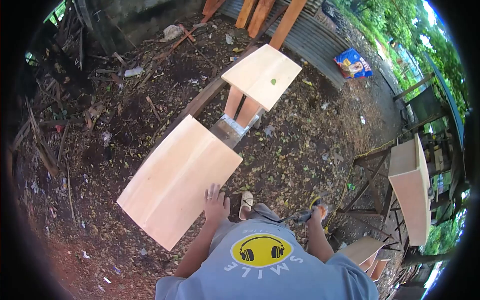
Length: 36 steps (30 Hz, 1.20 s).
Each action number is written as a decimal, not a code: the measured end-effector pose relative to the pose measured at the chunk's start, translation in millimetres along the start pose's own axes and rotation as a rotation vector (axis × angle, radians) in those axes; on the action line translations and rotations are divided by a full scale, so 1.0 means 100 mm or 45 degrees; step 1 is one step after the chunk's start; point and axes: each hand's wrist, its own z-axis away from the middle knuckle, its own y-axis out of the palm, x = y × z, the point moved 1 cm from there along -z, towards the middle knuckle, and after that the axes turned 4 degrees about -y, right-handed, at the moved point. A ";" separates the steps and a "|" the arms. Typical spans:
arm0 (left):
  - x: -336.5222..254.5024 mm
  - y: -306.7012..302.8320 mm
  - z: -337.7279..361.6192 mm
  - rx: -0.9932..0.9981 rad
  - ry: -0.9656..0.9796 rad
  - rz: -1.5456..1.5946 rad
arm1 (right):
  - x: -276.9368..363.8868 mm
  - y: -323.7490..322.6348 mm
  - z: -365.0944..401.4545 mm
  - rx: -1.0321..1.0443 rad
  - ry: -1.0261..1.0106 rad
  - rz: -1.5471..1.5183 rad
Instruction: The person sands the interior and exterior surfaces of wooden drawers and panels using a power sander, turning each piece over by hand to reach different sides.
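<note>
My left hand lies flat, fingers stretched, on the near edge of a large pale wooden panel. The panel's top looks smooth, with a lighter band along its middle. Off to the right, my right hand is wrapped round a power tool that looks like an angle grinder, held low beside my body and away from the panel. Its yellow and orange parts show, while fingers hide part of its body. Beyond the large panel, a smaller wooden piece with a green leaf on top rests on the same support.
A long timber beam runs beneath the panels. To the right, another wooden box-like piece sits on a dark stand, near a yellow cord. Leaves and scraps litter the ground. A blue bag leans by corrugated sheeting.
</note>
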 end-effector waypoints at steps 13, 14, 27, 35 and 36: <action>-1.18 0.84 -2.39 0.409 -0.167 -0.240 | -0.03 0.06 -1.42 -0.379 0.297 -0.401; -1.33 1.03 -2.65 0.379 -0.129 -0.272 | 0.01 0.14 -1.46 -0.445 0.162 -0.298; -1.73 2.95 -5.38 0.358 -0.164 -0.968 | 1.37 0.57 -2.44 -0.405 0.115 -0.354; -2.04 2.38 -6.02 0.527 -0.324 -0.713 | 2.19 1.39 -2.42 -0.338 0.334 -0.429; -2.04 2.35 -6.18 0.525 -0.344 -0.681 | 2.10 1.43 -2.61 -0.354 0.296 -0.390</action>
